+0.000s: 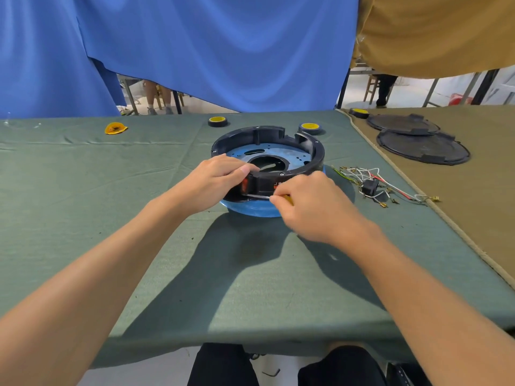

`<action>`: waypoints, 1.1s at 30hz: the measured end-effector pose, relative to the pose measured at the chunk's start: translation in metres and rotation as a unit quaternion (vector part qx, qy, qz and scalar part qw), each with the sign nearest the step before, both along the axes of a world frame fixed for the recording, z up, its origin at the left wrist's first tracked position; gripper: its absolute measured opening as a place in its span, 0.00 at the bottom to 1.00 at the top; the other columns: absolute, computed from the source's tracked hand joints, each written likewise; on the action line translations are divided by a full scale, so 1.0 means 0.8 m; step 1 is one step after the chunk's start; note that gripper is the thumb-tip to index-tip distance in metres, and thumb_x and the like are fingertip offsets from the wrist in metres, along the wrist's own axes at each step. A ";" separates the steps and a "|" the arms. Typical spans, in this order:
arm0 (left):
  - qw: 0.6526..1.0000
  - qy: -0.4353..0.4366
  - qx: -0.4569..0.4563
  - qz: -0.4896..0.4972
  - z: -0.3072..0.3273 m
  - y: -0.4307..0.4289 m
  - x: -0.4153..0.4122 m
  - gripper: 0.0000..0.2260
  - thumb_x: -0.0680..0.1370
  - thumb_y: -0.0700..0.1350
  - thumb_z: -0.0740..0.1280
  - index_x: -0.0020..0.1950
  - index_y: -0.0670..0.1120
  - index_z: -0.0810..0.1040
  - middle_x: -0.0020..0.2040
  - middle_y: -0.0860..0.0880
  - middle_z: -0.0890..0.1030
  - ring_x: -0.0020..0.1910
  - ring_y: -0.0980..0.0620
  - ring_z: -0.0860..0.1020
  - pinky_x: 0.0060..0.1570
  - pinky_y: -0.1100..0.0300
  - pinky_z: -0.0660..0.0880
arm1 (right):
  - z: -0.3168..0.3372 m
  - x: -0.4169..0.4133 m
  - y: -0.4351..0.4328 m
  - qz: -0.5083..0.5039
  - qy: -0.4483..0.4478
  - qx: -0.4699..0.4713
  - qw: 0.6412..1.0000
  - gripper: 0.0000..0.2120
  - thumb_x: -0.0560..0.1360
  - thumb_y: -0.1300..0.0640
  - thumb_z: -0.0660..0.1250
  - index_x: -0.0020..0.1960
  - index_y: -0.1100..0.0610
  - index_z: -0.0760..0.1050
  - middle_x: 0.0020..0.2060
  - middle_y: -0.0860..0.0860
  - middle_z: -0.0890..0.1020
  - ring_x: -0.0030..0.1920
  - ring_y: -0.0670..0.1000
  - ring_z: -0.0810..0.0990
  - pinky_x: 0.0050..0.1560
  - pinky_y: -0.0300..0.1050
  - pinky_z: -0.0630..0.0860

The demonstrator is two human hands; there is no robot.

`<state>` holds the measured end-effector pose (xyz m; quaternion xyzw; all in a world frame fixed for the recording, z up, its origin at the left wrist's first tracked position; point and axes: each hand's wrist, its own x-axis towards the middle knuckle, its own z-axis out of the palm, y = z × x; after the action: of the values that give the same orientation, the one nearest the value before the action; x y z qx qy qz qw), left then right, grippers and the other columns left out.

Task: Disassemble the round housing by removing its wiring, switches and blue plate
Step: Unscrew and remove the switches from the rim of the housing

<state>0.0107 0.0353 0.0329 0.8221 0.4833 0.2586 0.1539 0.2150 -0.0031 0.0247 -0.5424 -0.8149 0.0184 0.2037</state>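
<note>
The round black housing (315, 151) sits mid-table with the blue plate (250, 209) showing inside and under its near edge. My left hand (211, 182) grips the housing's near-left rim, its thumb over the top beside a red rocker switch (244, 185) in the front wall. My right hand (315, 204) holds a screwdriver with a yellow handle (289, 200); its thin metal shaft (257, 196) lies along the housing's front wall, pointing left toward the switch. A bundle of loose wires with a black switch (370, 186) lies on the cloth to the right of the housing.
Green cloth (83, 218) covers the table. Tape rolls stand behind the housing (218, 121) and to its right (310, 127). A yellow cap (115, 128) lies far left. Two black round covers (423, 147) rest on the tan cloth at right. Blue curtain hangs behind.
</note>
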 end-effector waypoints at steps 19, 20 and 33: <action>1.000 -0.008 0.024 0.012 -0.002 -0.008 0.001 0.15 0.83 0.51 0.58 0.68 0.50 0.75 0.59 0.60 0.74 0.67 0.60 0.66 0.69 0.66 0.49 | -0.009 0.007 0.008 0.059 0.253 -0.215 0.941 0.12 0.77 0.52 0.67 0.37 0.54 0.81 0.23 0.46 0.73 0.25 0.44 0.68 0.29 0.33 0.66; 0.999 -0.024 0.012 0.020 -0.004 -0.008 -0.001 0.16 0.82 0.52 0.59 0.69 0.51 0.74 0.62 0.60 0.73 0.70 0.59 0.64 0.72 0.63 0.50 | -0.006 0.013 0.005 0.056 0.209 -0.181 0.959 0.12 0.77 0.50 0.66 0.37 0.51 0.80 0.22 0.44 0.74 0.25 0.42 0.69 0.31 0.34 0.67; 0.957 -0.059 0.243 0.146 -0.052 -0.035 0.016 0.11 0.72 0.48 0.75 0.41 0.45 0.74 0.38 0.55 0.72 0.39 0.52 0.70 0.39 0.55 0.71 | 0.016 -0.008 0.023 -0.026 0.177 0.046 0.983 0.09 0.76 0.48 0.67 0.44 0.52 0.80 0.30 0.45 0.75 0.40 0.53 0.72 0.43 0.46 0.70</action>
<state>0.0233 0.0075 -0.0087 0.7382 0.5110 0.4360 -0.0623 0.2082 0.0152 0.0377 -0.5414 -0.7518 0.0710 0.3696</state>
